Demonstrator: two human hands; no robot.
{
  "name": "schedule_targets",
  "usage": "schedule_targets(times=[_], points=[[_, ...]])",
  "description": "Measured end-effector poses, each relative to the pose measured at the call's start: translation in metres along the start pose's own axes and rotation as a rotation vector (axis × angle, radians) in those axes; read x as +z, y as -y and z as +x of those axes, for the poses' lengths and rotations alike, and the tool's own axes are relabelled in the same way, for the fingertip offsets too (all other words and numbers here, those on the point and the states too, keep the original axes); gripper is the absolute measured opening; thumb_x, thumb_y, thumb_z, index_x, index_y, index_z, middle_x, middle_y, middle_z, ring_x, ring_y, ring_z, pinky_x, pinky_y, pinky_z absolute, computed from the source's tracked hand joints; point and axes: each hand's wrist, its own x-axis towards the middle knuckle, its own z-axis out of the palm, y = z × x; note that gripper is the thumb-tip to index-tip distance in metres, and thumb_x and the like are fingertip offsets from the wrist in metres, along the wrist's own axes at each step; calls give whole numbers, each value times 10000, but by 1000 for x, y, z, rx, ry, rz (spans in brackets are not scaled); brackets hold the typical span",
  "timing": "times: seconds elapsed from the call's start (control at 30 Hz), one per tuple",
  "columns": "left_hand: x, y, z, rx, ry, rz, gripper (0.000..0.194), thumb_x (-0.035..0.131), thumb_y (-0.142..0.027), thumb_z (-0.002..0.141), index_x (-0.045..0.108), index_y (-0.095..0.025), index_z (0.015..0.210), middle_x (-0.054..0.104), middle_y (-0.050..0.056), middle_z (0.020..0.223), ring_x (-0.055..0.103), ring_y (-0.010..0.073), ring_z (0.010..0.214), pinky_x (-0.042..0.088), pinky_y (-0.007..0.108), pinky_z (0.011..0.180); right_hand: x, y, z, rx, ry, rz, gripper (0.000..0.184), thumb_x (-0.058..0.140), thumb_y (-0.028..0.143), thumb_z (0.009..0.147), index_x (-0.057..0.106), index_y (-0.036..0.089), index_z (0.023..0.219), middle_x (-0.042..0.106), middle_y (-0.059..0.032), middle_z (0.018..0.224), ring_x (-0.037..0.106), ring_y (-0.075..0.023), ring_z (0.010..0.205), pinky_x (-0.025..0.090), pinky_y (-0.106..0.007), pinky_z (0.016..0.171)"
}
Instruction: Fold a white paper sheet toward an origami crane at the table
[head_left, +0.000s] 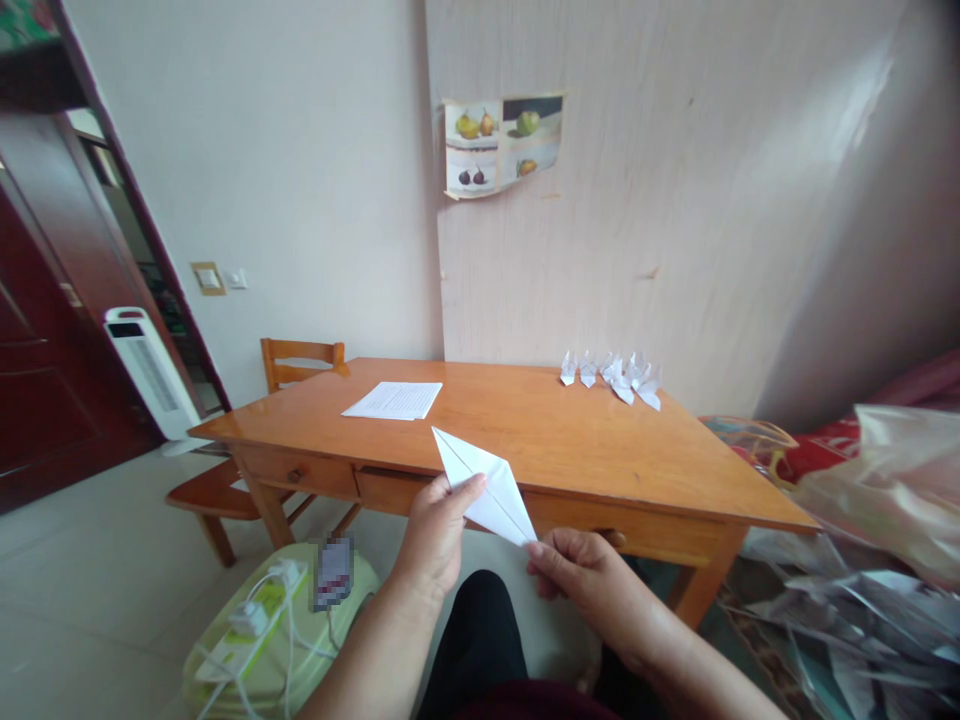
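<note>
A sheet of white paper folded into a long diamond [491, 488] is held up in front of the table edge, with a crease running down its middle. My left hand [441, 525] grips its left side, the thumb lying flat on the upper face and the fingers hidden beneath. At the lower right point of the folded paper, my right hand [574, 565] pinches the tip between thumb and forefinger. Several finished-looking folded paper figures [615, 375] stand together at the table's far right. A stack of printed sheets [396, 400] lies on the table's left part.
The wooden table [525, 400] stands against the wall, a chair [300, 358] at its left end. Lower left, a green stool-like box [352, 590] carries a power strip [251, 625] with cables. Plastic bags [892, 490] and loose papers crowd the right side.
</note>
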Motion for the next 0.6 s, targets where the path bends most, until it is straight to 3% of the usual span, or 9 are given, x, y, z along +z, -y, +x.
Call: schedule_targets(times=[0.27,0.4,0.6], points=[[-6,-6,7,44,-48,-63,436,864,-246,653,707,-88,1029,749,133,1016,700,218,904,530,313,844,-3,-3,-7,44,35,44,361,589,504,885,683,166,802,650,-34,675,535,-145,645,360,-272,621],[-9,-11,8,59,-59,-77,425,864,-232,653,710,-95,1025,744,137,1052,697,229,951,528,321,876,-6,-8,-7,77,-23,84,387,584,534,875,678,167,796,644,-36,675,518,-140,622,340,-273,593],[-4,-6,0,18,-7,-46,445,847,-274,685,707,-90,1065,744,145,1029,696,232,921,528,320,841,-2,1,-3,11,-44,88,476,535,604,900,679,167,780,666,-57,750,537,-150,682,372,-276,628]])
